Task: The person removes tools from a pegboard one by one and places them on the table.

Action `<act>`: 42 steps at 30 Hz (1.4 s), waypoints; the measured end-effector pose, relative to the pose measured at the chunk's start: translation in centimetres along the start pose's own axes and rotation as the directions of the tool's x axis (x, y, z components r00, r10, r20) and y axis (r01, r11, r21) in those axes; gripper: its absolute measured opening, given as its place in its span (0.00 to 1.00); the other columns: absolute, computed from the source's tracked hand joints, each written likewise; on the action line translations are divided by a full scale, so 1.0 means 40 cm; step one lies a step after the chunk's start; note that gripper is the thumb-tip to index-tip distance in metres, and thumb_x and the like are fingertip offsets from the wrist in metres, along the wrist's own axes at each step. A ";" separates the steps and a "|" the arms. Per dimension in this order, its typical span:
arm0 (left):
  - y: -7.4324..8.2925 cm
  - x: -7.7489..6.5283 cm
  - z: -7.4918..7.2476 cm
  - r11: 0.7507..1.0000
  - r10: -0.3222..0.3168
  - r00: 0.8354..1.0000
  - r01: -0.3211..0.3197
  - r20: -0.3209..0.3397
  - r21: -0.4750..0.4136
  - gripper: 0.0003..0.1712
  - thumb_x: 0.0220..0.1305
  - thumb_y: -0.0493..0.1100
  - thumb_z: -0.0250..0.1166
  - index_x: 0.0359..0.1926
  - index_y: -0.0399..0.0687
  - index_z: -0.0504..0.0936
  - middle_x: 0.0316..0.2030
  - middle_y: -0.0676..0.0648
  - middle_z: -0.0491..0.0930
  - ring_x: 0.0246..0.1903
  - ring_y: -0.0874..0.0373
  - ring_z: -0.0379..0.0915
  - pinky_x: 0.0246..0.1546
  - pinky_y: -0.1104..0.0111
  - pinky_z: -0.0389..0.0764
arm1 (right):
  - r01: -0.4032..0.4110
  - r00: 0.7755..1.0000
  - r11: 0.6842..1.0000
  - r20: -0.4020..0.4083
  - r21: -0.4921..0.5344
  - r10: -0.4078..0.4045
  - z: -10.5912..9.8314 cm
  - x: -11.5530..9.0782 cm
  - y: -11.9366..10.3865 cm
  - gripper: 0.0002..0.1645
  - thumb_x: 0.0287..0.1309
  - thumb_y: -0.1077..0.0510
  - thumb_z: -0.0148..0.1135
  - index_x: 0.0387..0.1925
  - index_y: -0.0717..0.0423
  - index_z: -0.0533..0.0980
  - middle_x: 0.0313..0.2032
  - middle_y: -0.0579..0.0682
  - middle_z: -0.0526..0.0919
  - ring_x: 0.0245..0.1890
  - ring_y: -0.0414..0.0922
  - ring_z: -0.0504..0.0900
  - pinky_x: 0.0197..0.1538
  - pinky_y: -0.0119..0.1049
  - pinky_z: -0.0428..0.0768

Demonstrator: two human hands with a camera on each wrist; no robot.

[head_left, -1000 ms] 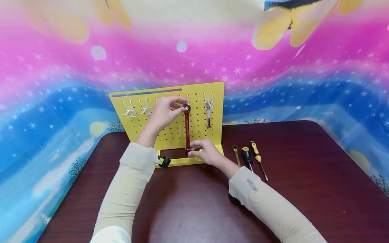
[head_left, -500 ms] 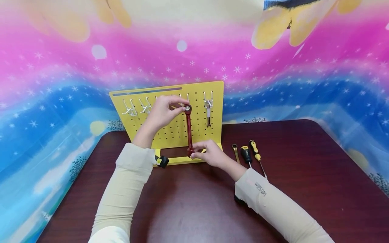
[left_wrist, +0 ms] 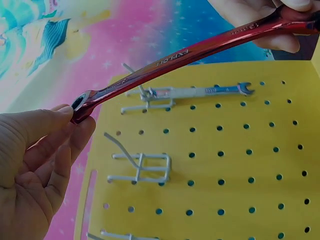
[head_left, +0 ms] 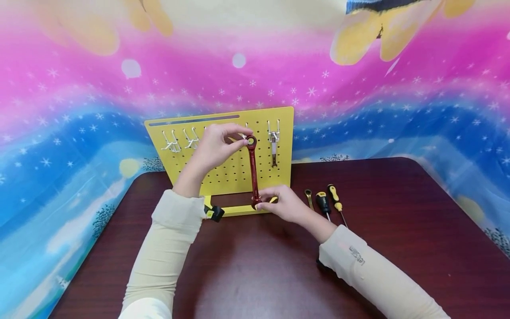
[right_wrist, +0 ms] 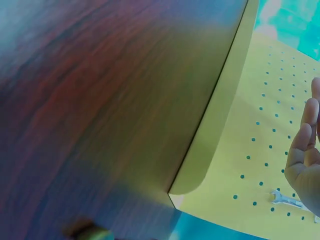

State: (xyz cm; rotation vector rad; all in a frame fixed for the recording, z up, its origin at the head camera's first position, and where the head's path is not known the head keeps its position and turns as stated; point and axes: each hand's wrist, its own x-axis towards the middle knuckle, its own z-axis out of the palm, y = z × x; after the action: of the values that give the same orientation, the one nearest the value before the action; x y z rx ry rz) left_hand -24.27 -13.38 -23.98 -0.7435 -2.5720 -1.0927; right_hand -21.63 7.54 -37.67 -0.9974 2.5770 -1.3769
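A red metallic combination wrench is held nearly upright between both hands, in front of the yellow pegboard. My left hand pinches its ring end at the top between thumb and fingers; in the left wrist view the wrench slants up from that pinch. At the lower, open end my right hand pinches it with thumb and fingertips. In the right wrist view only part of the right hand shows at the edge, and the wrench is out of sight.
White wire hooks line the pegboard's upper part. A small wrench hangs from the rightmost hook. Right of the board on the dark table lie a brass-coloured wrench and two yellow-and-black screwdrivers.
The red wrench has shifted slightly right, away from the hook behind it, with both hands still on it. The right forearm has moved right and a little down.
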 end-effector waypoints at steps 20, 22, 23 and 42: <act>0.027 0.027 0.069 0.994 0.016 1.000 -0.013 0.023 -0.111 0.14 0.65 0.40 0.68 0.52 0.49 0.87 0.46 0.47 0.88 0.40 0.54 0.86 0.41 0.65 0.85 | -0.030 0.999 0.997 0.014 -0.068 0.031 -0.074 -0.083 0.002 0.12 0.60 0.57 0.69 0.45 0.54 0.85 0.32 0.45 0.88 0.29 0.38 0.76 0.27 0.29 0.75; 0.029 0.029 0.078 0.993 0.013 0.999 -0.010 0.031 -0.119 0.14 0.65 0.40 0.68 0.52 0.49 0.87 0.46 0.47 0.88 0.41 0.53 0.87 0.42 0.65 0.85 | -0.038 0.999 0.996 0.017 -0.074 0.040 -0.082 -0.094 0.006 0.12 0.59 0.58 0.69 0.46 0.55 0.85 0.32 0.45 0.88 0.28 0.39 0.74 0.26 0.30 0.71; 0.030 0.030 0.084 0.992 0.013 0.999 -0.008 0.035 -0.122 0.14 0.65 0.40 0.67 0.52 0.49 0.87 0.46 0.46 0.88 0.41 0.53 0.87 0.42 0.65 0.85 | -0.044 0.999 0.996 0.018 -0.074 0.046 -0.086 -0.100 0.008 0.13 0.59 0.59 0.69 0.46 0.55 0.85 0.32 0.45 0.88 0.28 0.39 0.74 0.27 0.31 0.71; 0.063 0.081 0.195 0.966 0.039 0.995 -0.015 0.087 -0.260 0.14 0.67 0.41 0.66 0.52 0.49 0.86 0.43 0.49 0.88 0.38 0.64 0.85 0.40 0.69 0.83 | -0.133 0.991 0.982 -0.012 -0.134 0.133 -0.174 -0.195 0.055 0.13 0.59 0.59 0.70 0.46 0.56 0.85 0.31 0.43 0.88 0.33 0.37 0.80 0.32 0.31 0.79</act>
State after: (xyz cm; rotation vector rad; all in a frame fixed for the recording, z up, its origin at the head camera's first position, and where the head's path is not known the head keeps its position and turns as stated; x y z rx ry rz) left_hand -25.86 -5.10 -26.51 -0.9046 -2.5117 -1.4366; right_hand -18.90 17.87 -37.04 -0.8205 2.7142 -1.1877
